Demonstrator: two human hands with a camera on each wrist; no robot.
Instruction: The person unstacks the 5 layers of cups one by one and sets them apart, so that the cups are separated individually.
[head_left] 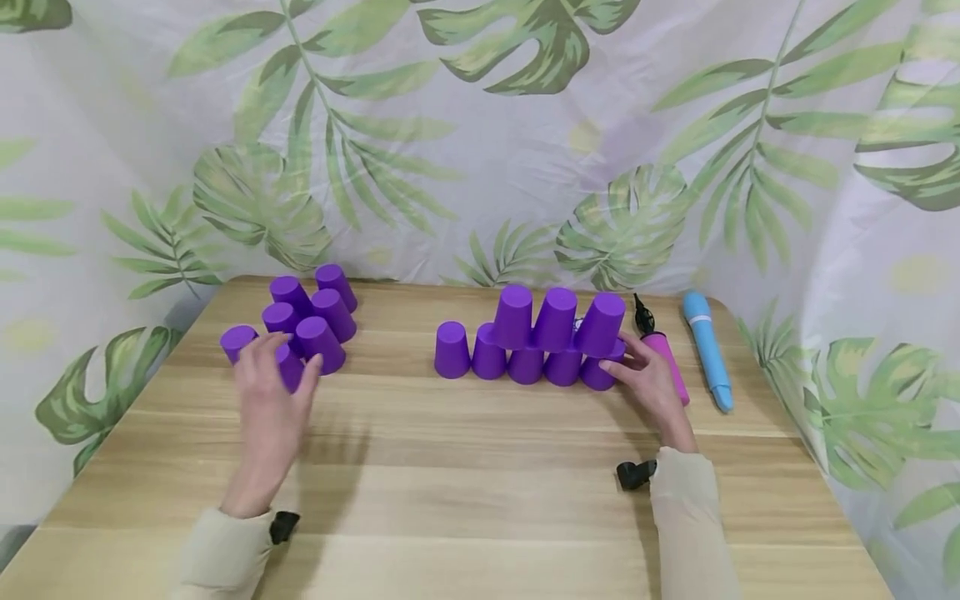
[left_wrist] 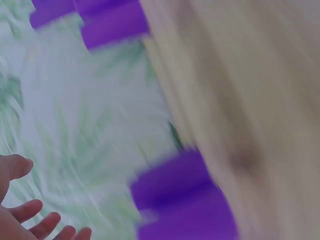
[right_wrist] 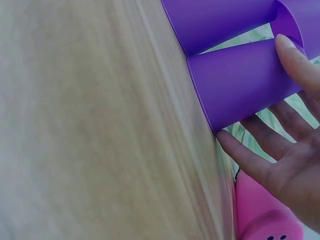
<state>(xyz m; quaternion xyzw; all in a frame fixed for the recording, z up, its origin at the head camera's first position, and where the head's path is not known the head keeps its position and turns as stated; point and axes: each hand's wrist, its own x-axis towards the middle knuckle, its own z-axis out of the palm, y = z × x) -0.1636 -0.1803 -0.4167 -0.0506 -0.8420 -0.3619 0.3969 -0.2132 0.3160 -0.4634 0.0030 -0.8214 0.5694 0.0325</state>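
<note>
At the frame's left, a spread left hand (head_left: 267,400) near a cluster of upturned purple cups (head_left: 321,343). Right of centre, a loosely spread right hand (head_left: 652,385) touching the rightmost lower cup (head_left: 596,376) of a two-tier purple stack (head_left: 556,321) on the tabletop (head_left: 465,492). Farther right, a pink cylinder (head_left: 671,362) and a blue rod (head_left: 707,350).

On the table (head_left: 480,492), a cup cluster (head_left: 281,317) stands left of stacked cups (head_left: 526,367).

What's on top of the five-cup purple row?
Three upside-down purple cups. The leftmost cup has none on it; the tops of the other four cups are at least partly covered.
</note>
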